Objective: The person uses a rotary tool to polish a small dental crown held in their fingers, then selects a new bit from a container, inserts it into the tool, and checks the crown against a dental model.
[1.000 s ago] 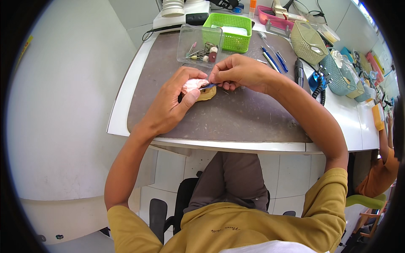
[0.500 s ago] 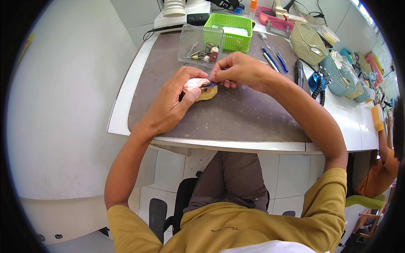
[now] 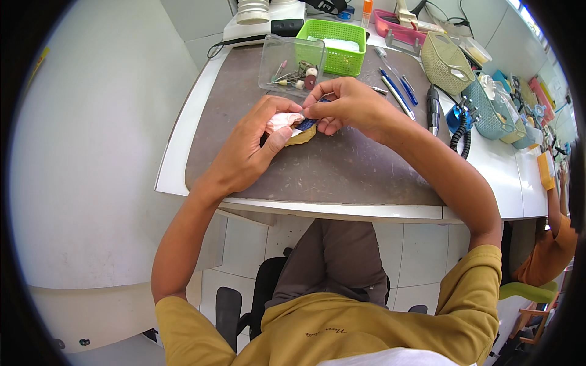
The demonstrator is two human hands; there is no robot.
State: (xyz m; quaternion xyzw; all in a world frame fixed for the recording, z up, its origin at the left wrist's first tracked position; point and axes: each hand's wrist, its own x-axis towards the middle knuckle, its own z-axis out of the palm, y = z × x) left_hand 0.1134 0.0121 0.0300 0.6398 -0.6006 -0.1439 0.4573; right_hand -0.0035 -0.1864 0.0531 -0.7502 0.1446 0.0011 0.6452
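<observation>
My left hand [image 3: 247, 143] is closed around a pair of dental casts over the near-middle of the mat. The upper cast [image 3: 282, 122] is pinkish white; beneath it shows a yellow plaster cast [image 3: 300, 136]. A dark blue strip [image 3: 306, 125], thin like articulating paper, sticks out between the two at their right side. My right hand [image 3: 342, 110] pinches the strip's far end with thumb and index finger, close beside the left fingertips. The other right fingers curl below, partly hiding the strip.
Just beyond my hands stands a clear plastic box [image 3: 278, 61] of rotary burs and polishing wheels. A green basket [image 3: 332, 27] is behind it. Blue pens [image 3: 398, 90], a black handpiece [image 3: 433, 110] and a cream basket [image 3: 447, 64] lie rightward. Another person's arm [image 3: 552, 213] shows far right.
My right hand has shifted slightly, its fingers opening around the strip's end. More of the blue strip now shows beside the casts. The left hand has stayed in place.
</observation>
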